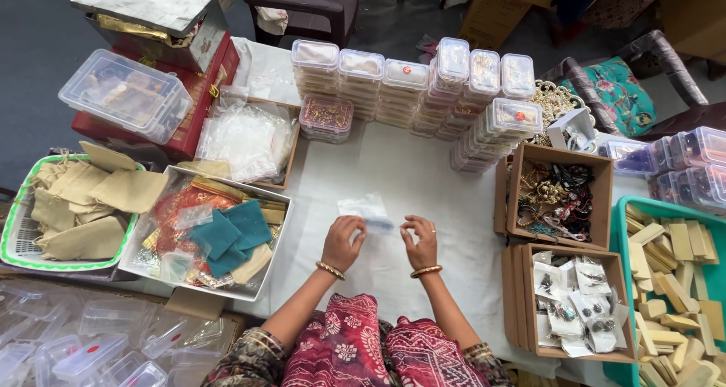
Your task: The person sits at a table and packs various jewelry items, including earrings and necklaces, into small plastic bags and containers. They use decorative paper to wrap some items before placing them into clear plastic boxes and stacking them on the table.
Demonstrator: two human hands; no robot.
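Note:
My left hand (342, 243) and my right hand (420, 241) hover side by side over a white cloth-covered table (423, 183). Both have fingers curled and pinched together near a small clear plastic pouch (366, 209) with a blue strip that lies just beyond them. My left fingertips touch or nearly touch the pouch's near edge. Whether either hand pinches something tiny I cannot tell. Gold bangles circle both wrists.
Stacks of small clear lidded boxes (423, 92) line the far side. Cardboard boxes of jewellery (557, 194) and packeted earrings (575, 300) sit right, beside a teal tray of wooden blocks (673, 273). A white box with teal and red pouches (208, 232) and a basket of beige bags (76, 202) sit left.

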